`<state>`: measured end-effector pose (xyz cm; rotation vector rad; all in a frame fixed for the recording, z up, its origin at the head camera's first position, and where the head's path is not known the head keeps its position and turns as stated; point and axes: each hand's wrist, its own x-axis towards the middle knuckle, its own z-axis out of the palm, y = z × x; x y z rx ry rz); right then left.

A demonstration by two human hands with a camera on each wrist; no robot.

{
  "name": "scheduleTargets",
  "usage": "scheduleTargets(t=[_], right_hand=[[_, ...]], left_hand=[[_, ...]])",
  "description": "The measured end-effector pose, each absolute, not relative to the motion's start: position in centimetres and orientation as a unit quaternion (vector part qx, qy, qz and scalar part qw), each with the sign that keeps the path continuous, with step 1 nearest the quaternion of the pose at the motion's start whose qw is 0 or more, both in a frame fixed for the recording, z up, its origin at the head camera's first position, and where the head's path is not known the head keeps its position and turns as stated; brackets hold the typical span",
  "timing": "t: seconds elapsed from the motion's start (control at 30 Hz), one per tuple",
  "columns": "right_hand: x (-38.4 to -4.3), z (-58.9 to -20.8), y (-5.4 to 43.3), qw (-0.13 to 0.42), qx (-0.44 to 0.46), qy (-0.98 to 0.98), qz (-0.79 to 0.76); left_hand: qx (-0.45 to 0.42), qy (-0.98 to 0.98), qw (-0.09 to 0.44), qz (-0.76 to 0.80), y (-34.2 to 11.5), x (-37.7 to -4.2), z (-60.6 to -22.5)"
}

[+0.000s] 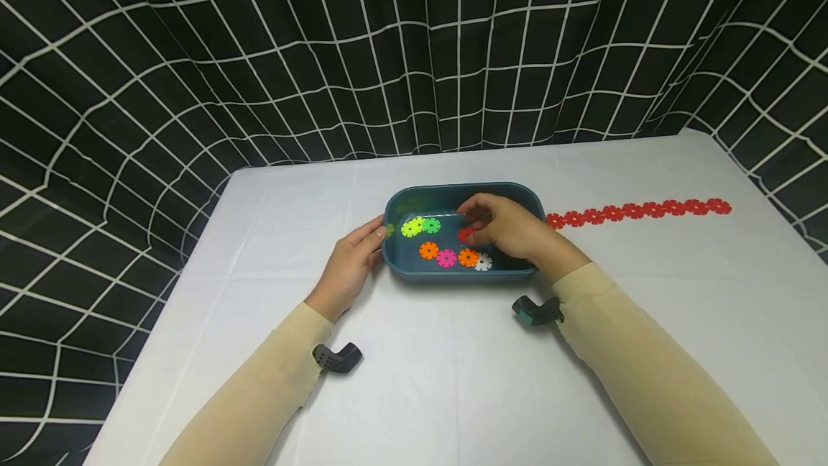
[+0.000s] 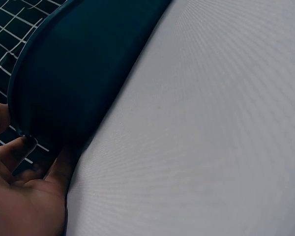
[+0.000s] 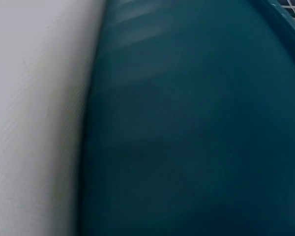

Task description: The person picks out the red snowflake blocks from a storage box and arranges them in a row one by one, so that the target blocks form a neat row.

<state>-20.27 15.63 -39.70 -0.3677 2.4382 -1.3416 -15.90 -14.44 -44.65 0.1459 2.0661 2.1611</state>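
A blue-green plastic bin (image 1: 414,275) sits mid-table with several small notched plastic discs in it. My left hand (image 1: 349,265) grips the bin's left end, thumb by the rim; the left wrist view shows fingers against the outer wall (image 2: 73,69). Reaching inside, my right hand (image 1: 511,229) has bent fingers and its thumb at a red notched disc (image 1: 465,235), which it appears to pinch. Near it lie a yellow disc (image 1: 411,227), a green one (image 1: 431,225), orange (image 1: 429,250), pink (image 1: 446,258) and white (image 1: 484,262) ones. The right wrist view shows only the bin's outside and cloth.
A long row of red notched discs (image 1: 634,211), touching or joined, runs rightward from the bin's right end on the white tabletop (image 1: 453,365). Behind the table hangs a black curtain with a white grid (image 1: 401,56). Small dark devices (image 1: 338,358) are worn at both wrists.
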Motion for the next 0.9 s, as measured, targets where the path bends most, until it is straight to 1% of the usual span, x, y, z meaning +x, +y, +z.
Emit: scheduleTargets(t=[0.27, 0.5, 0.9], right_hand=[[-20.06, -40.02, 15.11, 0.165, -0.173, 0.876, -0.419], [-19.95, -40.07, 14.86, 0.152, -0.200, 0.895, -0.369], [-19.83, -39.44, 15.55, 0.146, -0.163, 0.860, -0.461]], left_hand=[[0.049, 0.692, 0.075, 0.716, -14.48, -15.90, -44.67], [0.045, 0.697, 0.073, 0.712, -14.47, -15.76, -44.56], [0.049, 0.694, 0.073, 0.715, -14.35, -15.73, -44.40]])
